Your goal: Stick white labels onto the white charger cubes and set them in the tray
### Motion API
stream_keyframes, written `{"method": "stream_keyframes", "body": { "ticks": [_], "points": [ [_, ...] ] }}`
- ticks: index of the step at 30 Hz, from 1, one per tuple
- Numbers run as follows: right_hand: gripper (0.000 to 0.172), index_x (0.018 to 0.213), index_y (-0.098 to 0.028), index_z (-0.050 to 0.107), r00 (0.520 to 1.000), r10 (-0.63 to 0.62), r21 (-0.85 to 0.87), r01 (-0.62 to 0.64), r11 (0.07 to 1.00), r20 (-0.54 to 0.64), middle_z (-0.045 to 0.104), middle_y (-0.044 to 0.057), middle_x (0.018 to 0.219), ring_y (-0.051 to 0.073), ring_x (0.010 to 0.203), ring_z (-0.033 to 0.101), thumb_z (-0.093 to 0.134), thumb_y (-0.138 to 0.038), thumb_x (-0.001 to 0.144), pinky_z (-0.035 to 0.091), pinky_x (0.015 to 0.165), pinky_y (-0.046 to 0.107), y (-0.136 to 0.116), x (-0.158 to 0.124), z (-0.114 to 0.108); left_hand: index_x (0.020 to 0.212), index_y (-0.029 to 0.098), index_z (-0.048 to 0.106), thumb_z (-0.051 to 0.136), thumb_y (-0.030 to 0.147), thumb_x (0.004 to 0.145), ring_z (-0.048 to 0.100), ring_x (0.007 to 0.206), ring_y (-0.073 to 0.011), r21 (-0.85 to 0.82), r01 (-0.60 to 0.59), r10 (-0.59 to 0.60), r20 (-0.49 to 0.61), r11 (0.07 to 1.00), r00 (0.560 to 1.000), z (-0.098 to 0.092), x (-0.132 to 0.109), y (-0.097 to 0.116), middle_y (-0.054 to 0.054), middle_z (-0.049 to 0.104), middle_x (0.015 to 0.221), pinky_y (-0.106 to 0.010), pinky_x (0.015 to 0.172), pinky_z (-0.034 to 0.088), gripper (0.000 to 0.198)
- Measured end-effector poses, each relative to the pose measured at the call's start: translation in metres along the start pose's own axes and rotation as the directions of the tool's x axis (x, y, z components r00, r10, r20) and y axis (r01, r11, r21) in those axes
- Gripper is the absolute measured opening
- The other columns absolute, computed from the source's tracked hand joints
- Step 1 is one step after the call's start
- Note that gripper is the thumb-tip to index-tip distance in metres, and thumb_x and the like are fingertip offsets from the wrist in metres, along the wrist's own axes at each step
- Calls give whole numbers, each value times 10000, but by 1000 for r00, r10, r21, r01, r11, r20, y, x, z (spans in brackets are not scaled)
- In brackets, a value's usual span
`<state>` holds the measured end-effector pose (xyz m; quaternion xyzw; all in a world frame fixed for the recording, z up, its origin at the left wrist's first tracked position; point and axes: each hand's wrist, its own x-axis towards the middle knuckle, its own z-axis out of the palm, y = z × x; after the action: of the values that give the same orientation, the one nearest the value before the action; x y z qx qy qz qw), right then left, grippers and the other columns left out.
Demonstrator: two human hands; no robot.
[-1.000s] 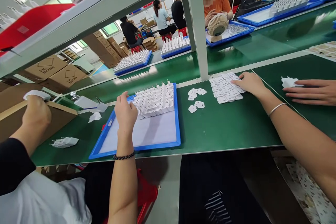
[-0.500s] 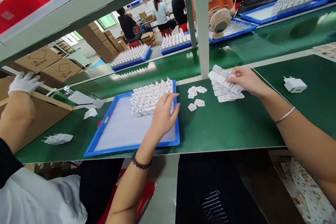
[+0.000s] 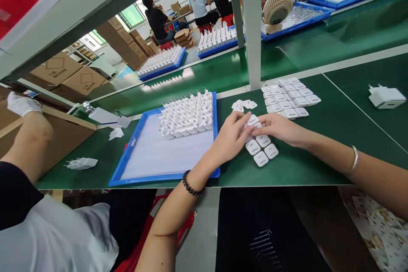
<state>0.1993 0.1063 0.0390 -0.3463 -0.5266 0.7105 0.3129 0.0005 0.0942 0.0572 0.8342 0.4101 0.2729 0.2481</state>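
Both my hands meet over a small group of white square charger covers, each with a dark slot, lying on the green bench. My left hand has its fingers closed at the upper end of this group. From the other side, my right hand pinches the same upper covers; its fingertips partly hide them. Just behind my right hand lie more rows of square covers. Some small white flat pieces rest near my left fingers. Left of my hands, white plug chargers stand in rows, pins up, in a blue-rimmed tray.
A single charger lies at the far right, and a few chargers at the left. A co-worker's gloved hand touches a cardboard box. A white post rises behind the bench. A fan stands across it.
My right hand has brought a group of covers from the back rows toward the front. My left hand has moved right, from over the tray to those covers. The view has shifted slightly.
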Motion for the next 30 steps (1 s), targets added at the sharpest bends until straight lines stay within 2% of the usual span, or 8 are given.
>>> {"method": "stream_keyframes", "body": {
  "ticks": [2,5,10,17,21,25,28,30],
  "points": [
    [265,735,-167,747,999,-34,-84,33,996,-19,653,15,663,145,619,552,880,-394,701,397,587,279,1,-1,1,1168,166,725,477,363,1053,618,1044,-235,-24,32,-30,97,999,995,-5,1,4,-100,683,1089,-366,973,469,337],
    [253,693,-165,732,997,-77,-141,76,987,2,592,-8,608,110,560,463,857,-381,733,322,542,268,-1,-4,2,927,164,730,451,400,1066,602,856,-189,-145,89,-58,206,985,977,-11,3,9,-48,698,896,-308,800,443,391],
    [263,739,-157,770,997,-19,-23,20,1000,75,702,27,700,148,637,604,905,-373,673,439,600,273,-4,-6,4,717,166,570,432,471,1058,394,648,-126,-299,166,-116,179,940,977,-10,5,4,19,465,665,-277,631,328,478],
    [348,917,-164,843,994,-2,-26,4,1000,109,787,59,855,199,795,703,901,-425,693,533,743,313,3,-4,5,756,190,494,484,418,1012,412,668,-124,-435,263,-212,164,861,963,-3,11,-14,27,452,710,-269,646,356,343],
    [340,897,-170,838,995,-46,-13,47,999,90,787,51,860,216,838,712,919,-397,657,544,767,318,4,-2,7,736,198,459,454,371,1026,413,670,-129,-290,248,-224,116,924,968,-5,10,-9,29,443,694,-276,648,340,337],
    [297,793,-151,796,1000,-9,-6,10,1000,26,748,29,770,168,729,660,932,-356,626,502,683,282,4,0,10,785,210,460,431,343,1042,417,636,-129,-128,233,-220,110,964,969,-5,5,2,38,462,678,-288,629,308,292],
    [274,706,-141,756,1000,18,-33,-19,999,-26,683,-4,655,123,631,595,942,-317,607,451,618,252,5,1,11,804,216,439,411,351,1057,418,623,-128,-109,233,-219,125,966,968,-1,2,4,43,473,678,-293,623,296,288],
    [266,742,-142,777,999,15,-11,-15,1000,-41,702,-1,669,122,642,611,943,-299,606,463,630,247,6,0,12,808,215,440,404,369,1061,436,651,-130,-166,228,-213,102,959,972,3,2,3,36,491,707,-290,639,314,299]
  ]
}}
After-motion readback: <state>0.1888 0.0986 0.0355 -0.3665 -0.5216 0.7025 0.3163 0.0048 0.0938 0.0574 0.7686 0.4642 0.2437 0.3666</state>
